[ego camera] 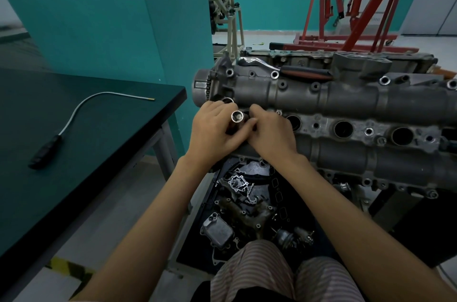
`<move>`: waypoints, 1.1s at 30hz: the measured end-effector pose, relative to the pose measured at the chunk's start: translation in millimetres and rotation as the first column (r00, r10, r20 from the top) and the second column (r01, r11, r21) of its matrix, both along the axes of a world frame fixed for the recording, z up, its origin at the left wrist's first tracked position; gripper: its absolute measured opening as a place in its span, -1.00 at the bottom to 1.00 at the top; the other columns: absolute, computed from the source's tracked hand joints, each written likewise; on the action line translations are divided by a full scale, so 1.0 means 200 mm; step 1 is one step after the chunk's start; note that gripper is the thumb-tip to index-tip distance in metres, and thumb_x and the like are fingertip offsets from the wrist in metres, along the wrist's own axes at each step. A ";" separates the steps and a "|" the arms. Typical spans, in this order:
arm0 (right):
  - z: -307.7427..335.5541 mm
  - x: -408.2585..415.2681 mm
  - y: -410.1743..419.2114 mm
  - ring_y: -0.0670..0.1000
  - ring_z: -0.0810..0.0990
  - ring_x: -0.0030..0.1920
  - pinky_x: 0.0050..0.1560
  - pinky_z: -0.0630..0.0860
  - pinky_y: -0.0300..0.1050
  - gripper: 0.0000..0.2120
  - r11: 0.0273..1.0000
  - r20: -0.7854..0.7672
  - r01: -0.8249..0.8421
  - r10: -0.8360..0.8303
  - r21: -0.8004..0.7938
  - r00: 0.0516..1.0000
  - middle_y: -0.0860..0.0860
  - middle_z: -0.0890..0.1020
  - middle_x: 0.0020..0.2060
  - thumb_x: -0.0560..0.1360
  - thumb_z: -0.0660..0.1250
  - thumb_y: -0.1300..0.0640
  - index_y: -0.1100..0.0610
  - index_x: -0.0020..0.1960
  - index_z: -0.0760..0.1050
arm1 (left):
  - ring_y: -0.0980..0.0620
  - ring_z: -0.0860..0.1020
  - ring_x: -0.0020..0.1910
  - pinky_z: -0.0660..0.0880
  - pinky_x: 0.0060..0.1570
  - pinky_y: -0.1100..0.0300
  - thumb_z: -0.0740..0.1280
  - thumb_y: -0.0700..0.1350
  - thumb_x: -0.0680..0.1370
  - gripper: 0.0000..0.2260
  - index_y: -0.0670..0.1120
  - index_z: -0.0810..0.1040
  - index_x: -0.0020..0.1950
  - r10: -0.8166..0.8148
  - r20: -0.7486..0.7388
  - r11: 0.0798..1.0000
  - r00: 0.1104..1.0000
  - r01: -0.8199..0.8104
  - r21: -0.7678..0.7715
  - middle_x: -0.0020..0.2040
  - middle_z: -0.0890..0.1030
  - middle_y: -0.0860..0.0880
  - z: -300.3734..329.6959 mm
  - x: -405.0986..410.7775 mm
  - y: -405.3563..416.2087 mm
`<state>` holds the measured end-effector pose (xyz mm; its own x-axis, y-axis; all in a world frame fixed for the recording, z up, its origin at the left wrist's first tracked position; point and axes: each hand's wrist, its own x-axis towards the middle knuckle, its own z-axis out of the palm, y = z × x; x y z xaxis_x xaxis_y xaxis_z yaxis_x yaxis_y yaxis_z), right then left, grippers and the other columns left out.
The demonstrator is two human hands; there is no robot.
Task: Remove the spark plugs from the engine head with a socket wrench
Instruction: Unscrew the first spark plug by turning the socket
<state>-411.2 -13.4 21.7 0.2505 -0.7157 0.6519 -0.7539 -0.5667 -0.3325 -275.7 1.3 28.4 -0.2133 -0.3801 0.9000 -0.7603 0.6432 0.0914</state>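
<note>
Both hands, left hand & right hand, grip socket over engine head.

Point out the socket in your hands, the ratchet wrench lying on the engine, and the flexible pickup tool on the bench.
socket (237, 116), head view, on its open round end.
ratchet wrench (262, 64), head view, on the chrome shank.
flexible pickup tool (44, 152), head view, on the black handle.

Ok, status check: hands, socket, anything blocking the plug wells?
Left hand and right hand both gripping the socket, open end up, over the engine head. Ratchet lying on top, unused. Three wells visible, unobstructed.
</note>
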 end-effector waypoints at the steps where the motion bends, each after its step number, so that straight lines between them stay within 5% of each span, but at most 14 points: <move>1: 0.00 0.00 0.00 0.15 0.47 -0.40 -0.46 0.04 -0.15 -0.75 1.000 -0.011 0.000 0.000 0.008 1.000 -0.08 0.33 -0.48 0.44 0.28 0.05 0.09 -0.22 0.21 | 0.00 0.33 -0.43 0.24 -0.32 0.19 0.27 -0.07 0.49 -0.70 -0.21 0.40 -0.37 -0.007 0.005 1.000 1.000 0.007 0.015 -0.45 0.40 -0.08 0.00 0.00 0.01; 5: 0.01 0.00 0.00 0.04 0.30 -0.45 -0.49 0.01 -0.27 -0.75 1.000 -0.011 0.005 -0.004 0.024 1.000 -0.18 0.23 -0.51 0.43 0.28 0.05 0.08 -0.18 0.20 | -0.05 0.34 -0.47 0.25 -0.35 0.15 0.23 -0.12 0.47 -0.74 -0.21 0.37 -0.39 0.014 0.015 1.000 1.000 -0.014 0.022 -0.48 0.38 -0.09 0.00 0.00 0.01; 9: 0.00 0.00 0.00 0.17 0.49 -0.39 -0.43 0.05 -0.14 -0.75 1.000 0.039 0.011 -0.010 -0.007 0.999 0.02 0.44 -0.48 0.45 0.26 0.03 0.08 -0.23 0.21 | -0.08 0.33 -0.54 0.28 -0.41 0.09 0.29 -0.11 0.51 -0.62 -0.23 0.39 -0.48 0.027 -0.017 1.000 1.000 -0.027 -0.012 -0.55 0.37 -0.10 -0.01 0.00 0.00; 14: -0.01 0.00 -0.01 0.20 0.49 -0.40 -0.38 0.11 -0.16 -0.78 0.999 0.043 -0.004 0.005 -0.037 0.999 0.12 0.52 -0.46 0.42 0.24 0.05 0.06 -0.30 0.23 | -0.06 0.39 -0.51 0.32 -0.41 0.07 0.31 -0.10 0.52 -0.66 -0.24 0.51 -0.41 -0.003 -0.013 1.000 1.000 0.002 -0.026 -0.52 0.44 -0.08 -0.01 0.00 0.00; 20: 0.00 0.01 -0.01 -0.03 0.23 -0.48 -0.49 0.01 -0.28 -0.74 1.000 -0.003 0.005 -0.004 0.014 1.000 -0.19 0.24 -0.50 0.45 0.26 0.02 0.07 -0.17 0.17 | -0.03 0.37 -0.44 0.32 -0.35 0.08 0.21 -0.09 0.48 -0.72 -0.23 0.41 -0.36 0.006 -0.049 0.998 0.999 -0.003 0.064 -0.44 0.42 -0.08 0.01 -0.01 0.03; 25: 0.00 0.01 0.00 0.14 0.50 -0.36 -0.47 0.07 -0.20 -0.76 0.999 0.033 0.032 -0.033 0.011 0.999 0.03 0.52 -0.42 0.45 0.24 -0.04 0.11 -0.21 0.30 | -0.08 0.38 -0.52 0.33 -0.38 0.04 0.30 -0.12 0.50 -0.66 -0.27 0.47 -0.43 0.037 -0.108 0.999 0.993 -0.033 0.040 -0.53 0.41 -0.10 0.00 -0.02 0.01; 29: 0.00 0.00 0.00 0.22 0.53 -0.32 -0.36 0.16 -0.14 -0.79 1.000 0.032 0.018 -0.018 -0.010 0.999 0.14 0.55 -0.40 0.46 0.28 0.04 0.16 -0.24 0.40 | -0.04 0.36 -0.50 0.32 -0.40 0.07 0.33 -0.08 0.51 -0.64 -0.25 0.48 -0.43 0.001 -0.106 1.000 0.994 -0.002 -0.003 -0.53 0.39 -0.09 -0.02 -0.02 0.00; 33: 0.01 0.01 0.01 0.04 0.35 -0.44 -0.47 0.02 -0.18 -0.77 1.000 0.004 0.011 -0.011 0.026 1.000 -0.12 0.32 -0.47 0.44 0.18 -0.03 0.08 -0.18 0.19 | 0.05 0.30 -0.42 0.25 -0.36 0.19 0.26 -0.05 0.48 -0.69 -0.22 0.39 -0.36 -0.023 -0.129 0.999 0.991 0.029 0.044 -0.45 0.39 -0.07 -0.01 -0.02 0.01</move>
<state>-408.7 -11.8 23.8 0.2398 -0.7351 0.6341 -0.7589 -0.5493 -0.3498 -279.2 4.0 26.0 -0.1071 -0.4169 0.9026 -0.7235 0.6554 0.2169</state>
